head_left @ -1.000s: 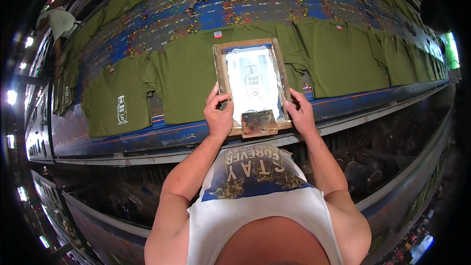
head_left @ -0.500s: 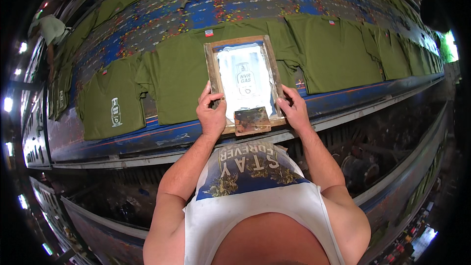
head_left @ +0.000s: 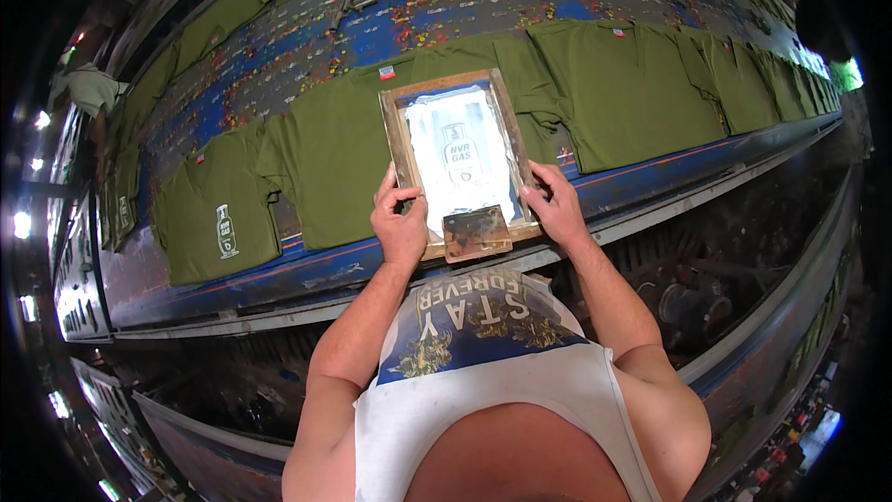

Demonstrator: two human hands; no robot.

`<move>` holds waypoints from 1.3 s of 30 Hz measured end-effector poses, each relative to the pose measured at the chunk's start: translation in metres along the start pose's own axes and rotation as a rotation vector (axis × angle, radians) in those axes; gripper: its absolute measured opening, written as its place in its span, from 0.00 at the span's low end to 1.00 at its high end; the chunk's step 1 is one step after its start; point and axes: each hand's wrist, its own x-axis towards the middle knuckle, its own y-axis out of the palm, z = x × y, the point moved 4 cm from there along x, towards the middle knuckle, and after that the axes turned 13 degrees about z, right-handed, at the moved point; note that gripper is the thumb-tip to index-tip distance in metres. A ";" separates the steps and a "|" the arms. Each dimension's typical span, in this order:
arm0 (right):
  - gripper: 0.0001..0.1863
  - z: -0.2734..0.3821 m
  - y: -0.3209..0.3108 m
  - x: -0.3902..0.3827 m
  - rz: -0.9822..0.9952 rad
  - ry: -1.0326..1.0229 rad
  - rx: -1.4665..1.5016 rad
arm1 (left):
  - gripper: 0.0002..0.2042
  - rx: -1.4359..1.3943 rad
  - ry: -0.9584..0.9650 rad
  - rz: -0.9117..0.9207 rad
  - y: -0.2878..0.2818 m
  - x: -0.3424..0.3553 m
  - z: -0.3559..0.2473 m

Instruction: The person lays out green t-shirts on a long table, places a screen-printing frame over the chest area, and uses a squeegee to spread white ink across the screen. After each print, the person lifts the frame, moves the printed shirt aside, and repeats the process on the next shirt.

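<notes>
Both hands grip a wooden screen-printing frame (head_left: 389, 116), which lies over an olive-green T-shirt (head_left: 330, 167) on a long table. White ink covers most of its mesh, and a gas-bottle design shows through. My left hand (head_left: 401, 223) is closed round the left edge near the lower corner. On the opposite edge, my right hand (head_left: 556, 204) has its fingers wrapped round the wood. A brown, ink-stained squeegee (head_left: 476, 231) rests inside the frame's near end, between my hands. The T-shirt to the left (head_left: 200, 204) bears a white gas-bottle print.
More olive T-shirts (head_left: 632, 102) lie in a row to the right, without visible prints. The table surface (head_left: 446, 14) is blue and grey, speckled with paint. Some grey tubes (head_left: 358, 0) lie at the back. A person in a light top (head_left: 88, 91) is at far left.
The whole view has shifted and turned slightly. My hands stay on the frame, and the squeegee sits in the same spot within it.
</notes>
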 end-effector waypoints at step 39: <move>0.21 0.130 0.082 -0.036 0.226 -0.253 -0.836 | 0.32 -0.139 -0.132 0.265 -0.019 0.042 -0.001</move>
